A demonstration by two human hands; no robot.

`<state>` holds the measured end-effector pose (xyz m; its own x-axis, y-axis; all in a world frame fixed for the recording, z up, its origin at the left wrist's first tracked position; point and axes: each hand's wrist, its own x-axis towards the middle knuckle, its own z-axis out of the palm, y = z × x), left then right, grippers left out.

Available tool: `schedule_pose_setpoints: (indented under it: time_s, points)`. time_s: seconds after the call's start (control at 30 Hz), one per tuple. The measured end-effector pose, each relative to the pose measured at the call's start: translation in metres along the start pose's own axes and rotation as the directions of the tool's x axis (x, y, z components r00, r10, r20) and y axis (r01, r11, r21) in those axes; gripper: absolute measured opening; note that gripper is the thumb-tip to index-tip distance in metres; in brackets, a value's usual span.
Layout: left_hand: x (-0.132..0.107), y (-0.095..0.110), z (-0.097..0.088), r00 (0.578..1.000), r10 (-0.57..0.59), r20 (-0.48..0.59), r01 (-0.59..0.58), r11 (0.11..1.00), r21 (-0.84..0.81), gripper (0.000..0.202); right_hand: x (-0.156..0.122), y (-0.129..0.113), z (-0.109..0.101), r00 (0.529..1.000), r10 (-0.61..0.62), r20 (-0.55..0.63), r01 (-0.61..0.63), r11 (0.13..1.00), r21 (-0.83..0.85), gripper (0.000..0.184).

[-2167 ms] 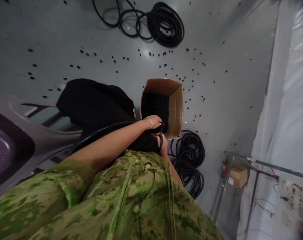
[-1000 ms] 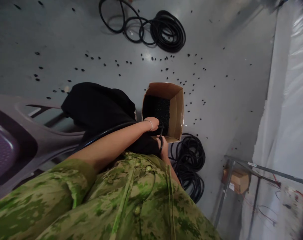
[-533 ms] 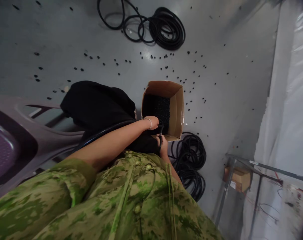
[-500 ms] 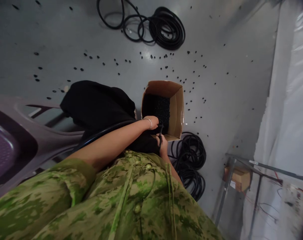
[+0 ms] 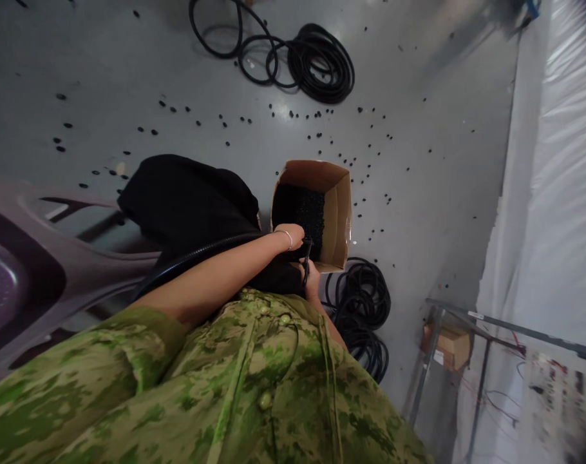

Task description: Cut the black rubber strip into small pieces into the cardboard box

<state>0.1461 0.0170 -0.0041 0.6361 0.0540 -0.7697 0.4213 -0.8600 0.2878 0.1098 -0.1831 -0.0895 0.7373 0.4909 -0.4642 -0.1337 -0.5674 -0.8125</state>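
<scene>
My left hand (image 5: 292, 236), with a bracelet at the wrist, is closed at the near edge of an open cardboard box (image 5: 339, 222). A black hose (image 5: 196, 258) runs along my left forearm toward that hand, and its end seems to be in my fingers. Just below and to the right, my right hand (image 5: 313, 280) is wrapped round a slim black hand tool (image 5: 306, 263) whose tip points up at my left fingers; its exact kind is unclear. Many small black pieces (image 5: 308, 209) fill the bottom of the box.
Coils of black hose (image 5: 321, 63) lie ahead on the floor, and more coils (image 5: 363, 293) lie right of the box. Small black bits are scattered around. A purple plastic chair (image 5: 80, 258) stands at left, a metal frame (image 5: 431, 361) and small carton (image 5: 452, 345) at right.
The view has shifted slightly. The tool in my right hand has swung a little more upright; both hands stay close together at the box's near edge.
</scene>
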Motion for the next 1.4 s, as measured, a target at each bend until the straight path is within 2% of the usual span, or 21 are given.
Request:
schedule_pose_setpoints:
  time_s: [0.13,0.23,0.53,0.7,0.93,1.17,1.4]
  points:
    - [0.004,0.0,0.004,1.0,-0.02,-0.014,0.02,1.0,-0.024,0.033,-0.001,-0.003,-0.001,1.0,0.026,-0.013,-0.027,0.999,-0.039,0.025]
    - [0.004,0.002,0.005,0.997,-0.069,0.017,0.07,0.998,-0.01,0.034,-0.002,-0.005,-0.002,0.999,0.031,-0.022,-0.033,0.998,-0.054,0.025]
    - [-0.001,0.003,0.001,0.993,-0.117,-0.007,0.117,0.993,-0.019,0.037,-0.004,-0.003,-0.004,1.0,-0.003,0.018,0.003,1.0,0.008,0.034]
    - [-0.001,0.001,0.0,0.993,-0.114,-0.015,0.113,0.992,-0.048,0.035,-0.006,-0.003,-0.004,0.999,-0.042,0.007,0.041,0.997,0.059,0.042]
    - [-0.005,-0.003,-0.006,0.997,-0.065,-0.039,0.061,0.994,-0.089,0.035,-0.013,-0.018,-0.012,0.997,-0.053,0.051,0.044,0.986,0.164,0.039]
    - [-0.007,-0.001,-0.008,0.997,-0.073,-0.034,0.069,0.993,-0.097,0.036,-0.015,-0.025,-0.018,0.992,-0.094,0.081,0.08,0.983,0.167,0.034]
    - [-0.009,0.0,-0.009,0.995,-0.073,-0.071,0.063,0.989,-0.134,0.037,-0.014,-0.025,-0.02,0.993,-0.079,0.093,0.064,0.986,0.155,0.035]
